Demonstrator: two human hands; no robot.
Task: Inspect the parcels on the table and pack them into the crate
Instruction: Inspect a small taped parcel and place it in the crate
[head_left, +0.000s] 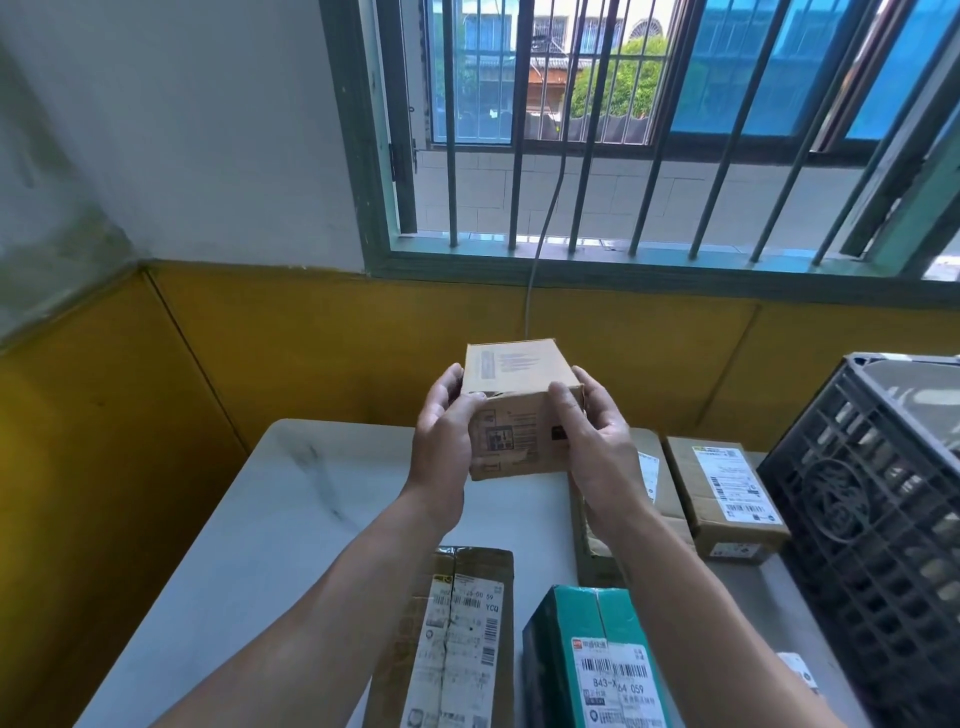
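A: What's laid out, biggest first?

B: A white counter (270, 519) is seen across the lower centre. A black lattice crate (872, 493) is stood at its right side, at the right edge of frame. Four parcels are counted on the counter: a long brown parcel (457, 639) at bottom centre, a green parcel (597, 660) just right of it, a labelled brown parcel (727, 499) just beside the crate wall, and one more that's partly hidden under the right forearm.

A: And the one being checked?

B: A small brown box (514, 410) is held up at centre frame, well clear of the counter. It's gripped btwn both hands. The left hand (441, 441) is wrapped on its left side and the right hand (597, 441) on its right side, w/ thumbs laid over the front top edge. A printed face is turned toward the camera, so inspection is judged to be under way.

A: Which way is it to be moved?

B: The crate lies right of and below the box in frame, and the right hand is the nearer one. The box looks near-cubic, so its long axis can't be told. A carry over the crate rim would prob. be needed.
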